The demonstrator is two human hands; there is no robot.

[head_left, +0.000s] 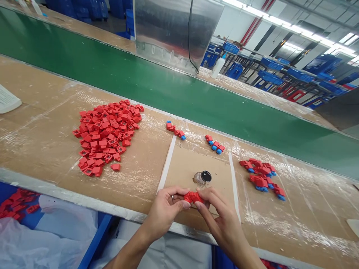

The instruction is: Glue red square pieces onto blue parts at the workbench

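Head view: red parts (106, 132) on cardboard (148, 160), green belt (98, 69), crates (270, 77) beyond

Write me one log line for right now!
left hand, right hand: pinching red plastic | ahead: black disc | left: red pile | right: red-blue pieces

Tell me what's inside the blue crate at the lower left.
The blue crate holds red plastic pieces and cloudy plastic sheeting beside them. What lies beneath both, and the crate's bottom, is covered and can't be seen.
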